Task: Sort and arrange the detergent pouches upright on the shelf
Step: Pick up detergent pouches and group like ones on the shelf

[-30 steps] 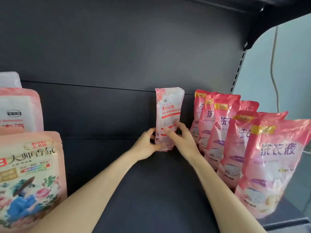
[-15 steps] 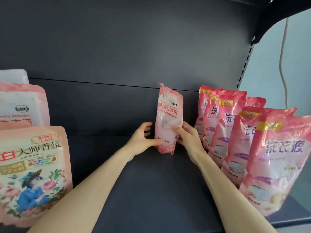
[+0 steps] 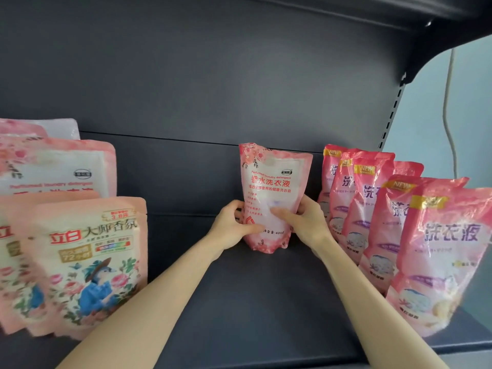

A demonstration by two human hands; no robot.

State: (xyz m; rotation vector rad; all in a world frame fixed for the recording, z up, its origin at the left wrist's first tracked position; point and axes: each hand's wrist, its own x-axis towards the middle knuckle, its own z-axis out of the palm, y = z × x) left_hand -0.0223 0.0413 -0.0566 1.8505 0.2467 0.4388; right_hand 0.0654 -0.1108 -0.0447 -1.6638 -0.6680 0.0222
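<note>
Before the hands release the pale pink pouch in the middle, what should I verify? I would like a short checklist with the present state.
1. Left hand and right hand grip the pale pink pouch low on both sides: ok.
2. Pouch upright, label facing front: ok.
3. Its base rests flat on the shelf: cannot tell.
4. Apart from the red-pink row on its right: ok.
5. Grouped with the matching pouch at far left: not ok.

Daylight floods in from pale wall (image 3: 431, 115) at right; soft sheen across dark back panel (image 3: 239, 83). Glare streaks on glossy pink pouches (image 3: 447, 235). Smeared, blurry: far-left pouches (image 3: 16, 262). Corners bend, wide-angle. Sharp: centre pouch (image 3: 271, 179), print readable.
</note>
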